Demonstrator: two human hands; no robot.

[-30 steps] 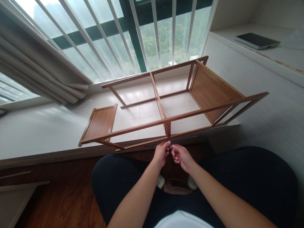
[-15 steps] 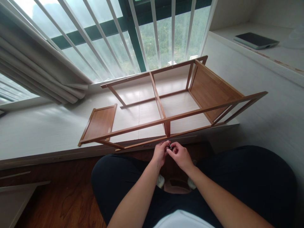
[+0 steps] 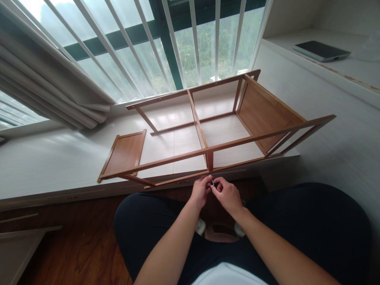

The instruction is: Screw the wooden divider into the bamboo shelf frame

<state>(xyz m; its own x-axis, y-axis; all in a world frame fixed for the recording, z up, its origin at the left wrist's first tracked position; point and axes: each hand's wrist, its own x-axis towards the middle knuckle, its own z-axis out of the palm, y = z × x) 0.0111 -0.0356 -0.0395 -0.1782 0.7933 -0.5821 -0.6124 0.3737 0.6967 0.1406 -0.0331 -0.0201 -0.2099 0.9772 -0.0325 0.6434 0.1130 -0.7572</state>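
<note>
Just in front of the wooden frame's near edge, my left hand (image 3: 202,191) and my right hand (image 3: 227,194) meet, both with fingers pinched. Between the fingertips shows a small thin metal piece (image 3: 212,182), like a screw; most of it is covered. The brown wooden rack frame (image 3: 166,159) lies on its side on the white ledge, with a middle crossbar (image 3: 197,118) and a panel (image 3: 268,111) fitted at its right end. A loose wooden panel (image 3: 126,152) lies flat at the left, partly under the near rail.
The white window ledge (image 3: 59,158) runs across, its front edge just beyond my knees. Window bars (image 3: 194,43) and a grey curtain (image 3: 53,75) stand behind. On the right shelf lies a flat dark-topped device (image 3: 322,50). Below is a wooden floor (image 3: 89,245).
My right fingers have shifted slightly around the small metal piece, which sits at a slightly different angle. The wooden frame and loose panel stay where they were.
</note>
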